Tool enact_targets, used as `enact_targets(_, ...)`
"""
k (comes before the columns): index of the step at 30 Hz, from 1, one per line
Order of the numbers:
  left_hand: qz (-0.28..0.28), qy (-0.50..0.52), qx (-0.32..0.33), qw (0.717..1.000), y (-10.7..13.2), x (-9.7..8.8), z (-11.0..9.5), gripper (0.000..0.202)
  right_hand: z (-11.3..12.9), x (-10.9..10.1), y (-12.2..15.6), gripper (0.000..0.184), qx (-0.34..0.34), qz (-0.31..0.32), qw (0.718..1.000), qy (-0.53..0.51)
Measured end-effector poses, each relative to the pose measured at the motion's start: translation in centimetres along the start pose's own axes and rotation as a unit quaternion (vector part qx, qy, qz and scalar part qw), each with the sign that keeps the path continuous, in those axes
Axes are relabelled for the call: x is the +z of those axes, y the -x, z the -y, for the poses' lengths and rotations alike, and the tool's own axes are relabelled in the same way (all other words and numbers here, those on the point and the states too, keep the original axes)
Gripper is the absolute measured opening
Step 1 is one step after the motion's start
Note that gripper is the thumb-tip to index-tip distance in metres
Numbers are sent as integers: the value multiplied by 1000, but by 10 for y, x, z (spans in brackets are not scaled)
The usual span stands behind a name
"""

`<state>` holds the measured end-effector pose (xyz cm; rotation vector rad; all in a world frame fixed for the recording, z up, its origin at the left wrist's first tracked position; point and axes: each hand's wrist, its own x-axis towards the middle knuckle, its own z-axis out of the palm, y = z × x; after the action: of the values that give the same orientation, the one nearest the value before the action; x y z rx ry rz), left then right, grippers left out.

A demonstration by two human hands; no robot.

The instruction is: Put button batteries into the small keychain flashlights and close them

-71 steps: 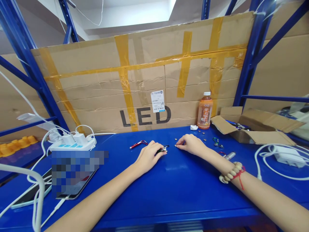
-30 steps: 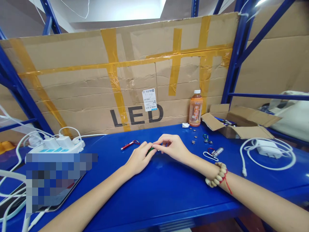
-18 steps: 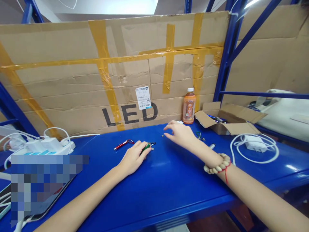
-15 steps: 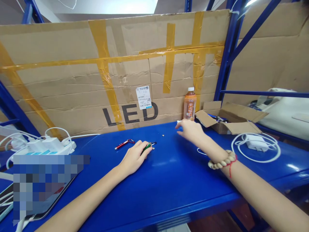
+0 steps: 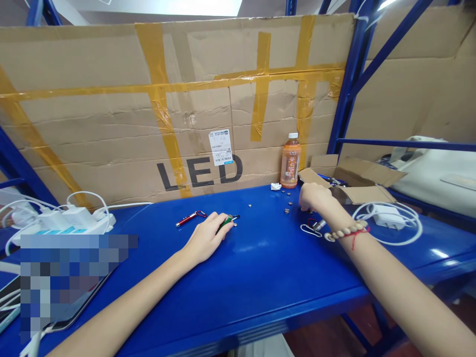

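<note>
My left hand (image 5: 208, 235) is closed around a small green penlight (image 5: 225, 221) with a dark clip at its far end. Close to its fingertips lies a small round silver button cell (image 5: 235, 225). A red penlight (image 5: 188, 218) with a clip rests to the left of that hand. My right hand (image 5: 315, 196) is at the right, in front of the open cardboard box, its fingers curled downward and closed. What they hold, if anything, is hidden. Just under the right wrist are a silver penlight (image 5: 319, 225) and a white carabiner clip (image 5: 310, 231). Several small button cells (image 5: 286, 211) lie left of this hand.
An orange drink bottle (image 5: 290, 163) stands at the back beside crumpled white paper (image 5: 275, 187). The open cardboard box (image 5: 364, 194) and a white charger (image 5: 388, 218) with coiled cable are at the right. A power strip (image 5: 74, 229) and a blurred tablet occupy the left.
My right hand has moved right, from in front of the bottle to the box, uncovering the white paper and several button cells. My left hand keeps hold of the green penlight.
</note>
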<state>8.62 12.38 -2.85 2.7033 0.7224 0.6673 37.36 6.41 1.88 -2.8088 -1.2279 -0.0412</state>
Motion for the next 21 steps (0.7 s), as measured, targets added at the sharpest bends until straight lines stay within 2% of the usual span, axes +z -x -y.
enact_targets(5, -3, 1, -8, 1000, 0, -1, -2, 28, 5, 8, 0, 19, -5, -8, 1000, -3)
enact_targets(10, -4, 2, -7, 1000, 0, 0, -2, 29, 9, 7, 8, 25, -15, -40, 999, -11)
enact_targets(12, -2, 1, -6, 1000, 0, 0, -1, 29, 10, 4, 10, 25, -23, -65, 997, -17)
enact_targets(14, 3, -3, -6, 1000, -1, 1, 0, 28, 11, 2, 11, 23, -58, -127, 989, -45)
enact_targets(16, 9, -7, -4, 1000, -1, 0, -1, 28, 13, 0, 11, 22, -128, -215, 962, -105)
enact_targets(18, 11, -13, -1, 1000, -1, 0, -2, 29, 18, 0, 13, 20, -210, -286, 916, -186)
enact_targets(21, 12, -23, -2, 1000, 0, -1, -5, 30, 35, 4, 24, 20, -310, -302, 855, -284)
